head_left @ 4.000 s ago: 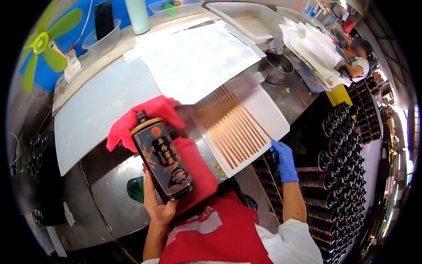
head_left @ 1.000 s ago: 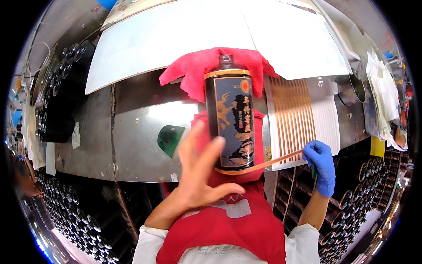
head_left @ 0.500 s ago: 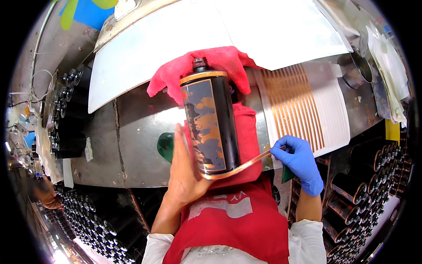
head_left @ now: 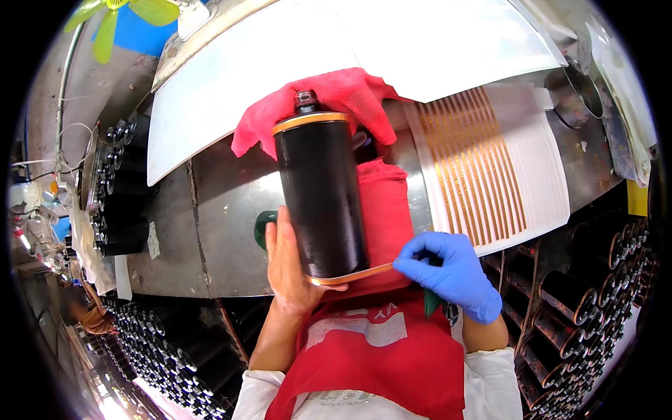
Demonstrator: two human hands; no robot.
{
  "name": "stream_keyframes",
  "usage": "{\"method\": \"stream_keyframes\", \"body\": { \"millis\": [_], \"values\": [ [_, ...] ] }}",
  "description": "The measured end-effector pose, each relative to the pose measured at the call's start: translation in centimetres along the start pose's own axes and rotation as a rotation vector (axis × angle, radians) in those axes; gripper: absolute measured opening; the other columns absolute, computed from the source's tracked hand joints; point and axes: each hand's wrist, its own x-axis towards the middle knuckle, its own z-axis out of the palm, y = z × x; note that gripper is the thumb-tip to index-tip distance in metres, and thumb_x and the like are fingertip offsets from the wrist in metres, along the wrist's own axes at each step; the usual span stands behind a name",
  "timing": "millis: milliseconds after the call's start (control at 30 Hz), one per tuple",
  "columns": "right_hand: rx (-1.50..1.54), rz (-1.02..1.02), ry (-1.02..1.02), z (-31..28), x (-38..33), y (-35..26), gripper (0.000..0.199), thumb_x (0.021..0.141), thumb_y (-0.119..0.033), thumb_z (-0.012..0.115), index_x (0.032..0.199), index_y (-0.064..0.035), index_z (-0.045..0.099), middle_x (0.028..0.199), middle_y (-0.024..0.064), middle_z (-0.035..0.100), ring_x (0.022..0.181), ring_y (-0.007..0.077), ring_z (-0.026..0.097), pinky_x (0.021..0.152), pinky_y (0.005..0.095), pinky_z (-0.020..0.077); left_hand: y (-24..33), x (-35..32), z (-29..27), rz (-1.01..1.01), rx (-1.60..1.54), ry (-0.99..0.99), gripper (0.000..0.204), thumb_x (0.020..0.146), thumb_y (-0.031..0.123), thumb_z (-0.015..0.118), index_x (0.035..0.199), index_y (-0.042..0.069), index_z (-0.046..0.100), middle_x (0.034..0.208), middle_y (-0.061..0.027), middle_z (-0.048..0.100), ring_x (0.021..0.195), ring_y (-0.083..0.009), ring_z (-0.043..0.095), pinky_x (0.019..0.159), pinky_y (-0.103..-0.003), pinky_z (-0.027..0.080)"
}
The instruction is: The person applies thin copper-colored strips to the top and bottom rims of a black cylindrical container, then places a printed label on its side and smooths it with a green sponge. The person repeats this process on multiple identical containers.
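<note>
A black bottle [head_left: 320, 196] with a short dark neck and a gold band round its shoulder leans on a bunched red cloth, its base toward me. My left hand [head_left: 288, 273], bare, holds it low down, with fingers up along its left side and the thumb side at the base. Around the lower rim runs a narrow gold strip [head_left: 374, 271], whose free end reaches off to the right. In a blue glove, my right hand [head_left: 451, 269] pinches that end. A green flat piece [head_left: 432, 302] sticks out below the glove.
The red cloth [head_left: 392, 210] lies over the metal table [head_left: 231, 224]. On the right is a sheet of gold strips [head_left: 472, 168]; behind is a large white sheet [head_left: 280, 70]. A green object [head_left: 264, 228] sits left of the bottle. Racks of black bottles [head_left: 560, 308] flank me.
The bottle has turned, so its patterned panel is out of sight and plain black faces up. My right hand has come closer to the base, and the strip's free length is shorter.
</note>
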Motion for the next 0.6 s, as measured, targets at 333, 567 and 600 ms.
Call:
{"method": "stream_keyframes", "body": {
  "millis": [333, 567, 600],
  "values": [
    [0.015, 0.08, 0.001, 0.7, 0.1, -0.4, 0.013, 0.082, -0.012, 0.07, 0.086, -0.0002, 0.067, 0.07, -0.0018, 0.059, 0.061, 0.0013, 0.05, 0.056, 0.0172, 0.0436, 2.8, 3.1, -1.5, 0.024, -0.037, -0.169, 0.105, 0.056, 0.043, 0.085, 0.136, -0.002, 0.036, 0.142, -0.0376, 0.02, 0.134, -0.0501, 0.02, 0.104, -0.063, 0.011],
    [0.031, 0.063, -0.052, 2.2, 0.7, -0.9, 0.013, 0.08, -0.012, 0.071, 0.085, -0.0006, 0.066, 0.068, -0.0033, 0.058, 0.06, 0.001, 0.047, 0.055, 0.017, 0.0426, 1.8, 2.8, -1.1, -0.067, -0.162, -0.161, 0.109, 0.067, 0.029, 0.082, 0.143, -0.007, 0.012, 0.144, -0.0349, 0.02, 0.128, -0.0467, 0.035, 0.103, -0.046, 0.034],
    [0.027, 0.023, -0.062, 2.6, 0.7, -1.0, 0.013, 0.08, -0.012, 0.071, 0.084, -0.0006, 0.066, 0.068, -0.0033, 0.058, 0.06, 0.0011, 0.047, 0.056, 0.017, 0.0426, 2.2, 3.1, -1.2, -0.184, -0.272, -0.195, 0.107, 0.07, 0.028, 0.08, 0.143, -0.007, 0.01, 0.144, -0.0343, 0.02, 0.127, -0.0456, 0.038, 0.103, -0.044, 0.035]
  ]
}}
